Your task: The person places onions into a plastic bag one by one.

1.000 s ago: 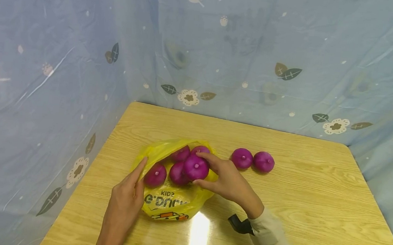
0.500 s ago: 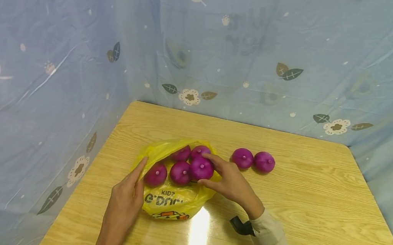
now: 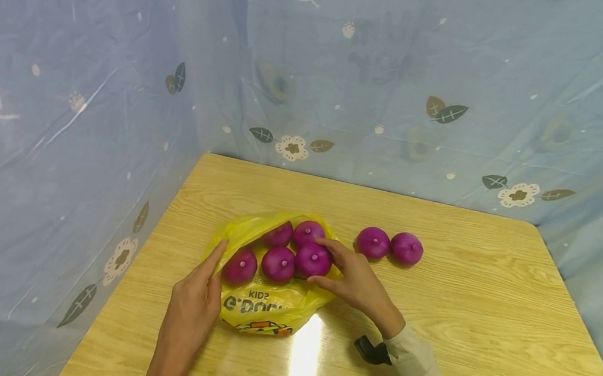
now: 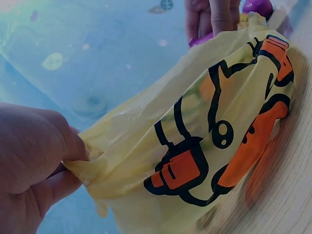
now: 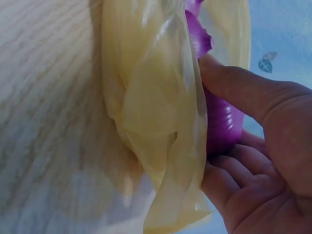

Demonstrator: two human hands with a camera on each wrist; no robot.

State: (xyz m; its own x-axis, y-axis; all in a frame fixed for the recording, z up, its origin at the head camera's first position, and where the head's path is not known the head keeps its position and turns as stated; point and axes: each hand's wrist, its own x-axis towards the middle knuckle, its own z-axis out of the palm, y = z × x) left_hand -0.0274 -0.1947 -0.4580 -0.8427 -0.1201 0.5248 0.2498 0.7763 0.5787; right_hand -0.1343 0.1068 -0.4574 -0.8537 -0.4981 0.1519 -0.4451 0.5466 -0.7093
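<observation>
A yellow plastic bag (image 3: 242,226) lies open on the table, with dark lettering and an orange print. Inside it are several red onions (image 3: 279,264) with pale stem ends. My left hand (image 3: 191,309) pinches the bag's edge between thumb and fingers; the left wrist view shows the pulled film (image 4: 146,126) close up. At the bag's right side, my right hand (image 3: 359,282) holds one onion (image 3: 313,261) between thumb and fingers, beside the other onions. In the right wrist view this onion (image 5: 224,122) is partly hidden by the bag wall (image 5: 151,97).
Two more red onions, a left one (image 3: 373,243) and a right one (image 3: 406,249), sit side by side right of the bag. A black strap (image 3: 372,351) hangs near the right sleeve. Blue patterned curtains (image 3: 373,93) line the back and sides of the wooden table (image 3: 484,297).
My right hand has moved slightly right and lowered its onion, which covered part of a neighbouring onion and now sits beside it. The left hand keeps its hold on the bag.
</observation>
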